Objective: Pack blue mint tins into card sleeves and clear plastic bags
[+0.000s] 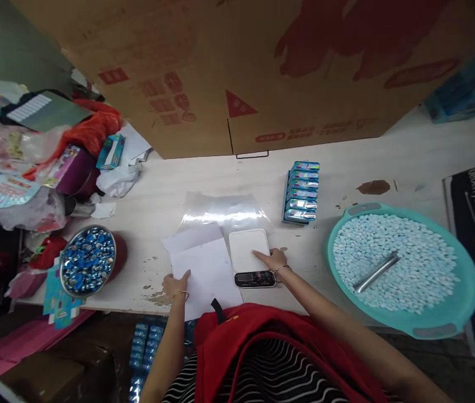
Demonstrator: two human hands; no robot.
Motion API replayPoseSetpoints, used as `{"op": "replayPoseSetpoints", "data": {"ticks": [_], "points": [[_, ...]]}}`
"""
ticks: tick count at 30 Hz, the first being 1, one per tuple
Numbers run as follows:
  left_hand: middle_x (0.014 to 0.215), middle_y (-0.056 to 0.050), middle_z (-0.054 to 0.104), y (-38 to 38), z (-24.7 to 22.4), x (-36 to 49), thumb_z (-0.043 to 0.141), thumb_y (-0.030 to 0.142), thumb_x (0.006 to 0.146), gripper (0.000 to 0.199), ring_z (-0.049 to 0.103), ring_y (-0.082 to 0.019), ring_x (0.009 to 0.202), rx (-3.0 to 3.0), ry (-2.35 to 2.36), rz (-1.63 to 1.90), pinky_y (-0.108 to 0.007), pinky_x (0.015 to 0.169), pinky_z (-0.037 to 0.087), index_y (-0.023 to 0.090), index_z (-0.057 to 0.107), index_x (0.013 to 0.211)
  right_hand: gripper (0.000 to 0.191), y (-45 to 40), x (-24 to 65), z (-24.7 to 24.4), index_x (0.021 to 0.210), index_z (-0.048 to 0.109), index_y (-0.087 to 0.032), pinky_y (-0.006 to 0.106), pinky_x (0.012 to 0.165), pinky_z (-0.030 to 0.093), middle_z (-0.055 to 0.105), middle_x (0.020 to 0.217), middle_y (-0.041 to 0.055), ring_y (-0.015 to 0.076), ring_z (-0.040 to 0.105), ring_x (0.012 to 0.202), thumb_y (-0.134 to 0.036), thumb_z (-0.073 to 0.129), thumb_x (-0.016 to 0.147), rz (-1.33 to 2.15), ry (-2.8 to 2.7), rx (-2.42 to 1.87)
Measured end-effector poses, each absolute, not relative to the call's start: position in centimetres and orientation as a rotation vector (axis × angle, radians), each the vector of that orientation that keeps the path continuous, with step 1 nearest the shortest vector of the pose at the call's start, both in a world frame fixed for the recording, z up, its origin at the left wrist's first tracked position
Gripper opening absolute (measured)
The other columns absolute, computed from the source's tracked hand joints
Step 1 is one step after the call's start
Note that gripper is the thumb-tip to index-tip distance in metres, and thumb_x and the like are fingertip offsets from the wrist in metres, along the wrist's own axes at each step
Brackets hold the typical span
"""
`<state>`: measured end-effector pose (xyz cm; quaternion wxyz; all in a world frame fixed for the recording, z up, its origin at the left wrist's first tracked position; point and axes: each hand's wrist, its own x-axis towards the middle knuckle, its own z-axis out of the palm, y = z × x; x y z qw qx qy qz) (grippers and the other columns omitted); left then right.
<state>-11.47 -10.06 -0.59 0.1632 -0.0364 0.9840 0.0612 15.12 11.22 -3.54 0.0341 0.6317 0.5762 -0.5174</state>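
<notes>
My left hand (177, 284) is at the left edge of some white paper sheets (206, 268), thumb lying over the top sheet and fingers at the edge. My right hand (274, 261) grips the right side of a white digital scale (248, 252), with one finger stretched across its bare plate. The scale has a black control panel (255, 279) facing me and stands right beside the sheets. Behind both lies a shiny clear plastic sheet (224, 210). A row of small blue tins (301, 193) stands farther back to the right.
A turquoise basin (468, 285) of pale tablets holds a metal scoop (375, 272) at right. At left are a metal bowl (120, 254) of blue caps and piled bags (31, 145). A large cardboard box (203, 73) closes off the back.
</notes>
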Motion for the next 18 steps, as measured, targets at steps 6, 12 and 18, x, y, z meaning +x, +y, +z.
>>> {"op": "replayPoseSetpoints", "data": {"ticks": [6,12,18], "points": [[0.098,-0.013,0.062,-11.9,-0.5,-11.1,0.063,0.028,0.072,0.036,0.061,-0.029,0.097,0.117,2.739,0.445,-0.041,0.085,0.047,0.015,0.049,0.103,0.039,9.1,14.1,-1.1,0.097,0.062,-0.013,0.033,0.076,0.055,0.071,0.099,0.0123,0.0233,0.067,0.088,-0.041,0.068,0.070,-1.941,1.733,1.808],[0.098,-0.005,0.068,-15.7,5.2,-13.7,0.052,0.025,0.083,0.023,0.065,-0.019,0.093,0.513,2.857,0.676,-0.029,0.082,0.051,0.020,0.056,0.105,0.052,6.6,15.0,1.1,0.104,0.061,-0.017,0.039,0.074,0.057,0.070,0.105,0.0114,0.0279,0.067,0.091,-0.049,0.072,0.064,-2.292,1.471,1.677],[0.092,-0.011,0.069,-21.3,12.4,-26.8,0.028,0.015,0.092,0.035,0.064,-0.014,0.089,0.460,3.127,0.191,-0.029,0.083,0.050,0.006,0.061,0.093,0.072,5.9,10.2,3.1,0.124,0.054,-0.024,0.036,0.064,0.058,0.071,0.102,0.0100,0.0271,0.069,0.081,-0.050,0.077,0.060,-2.381,1.211,1.593]]}}
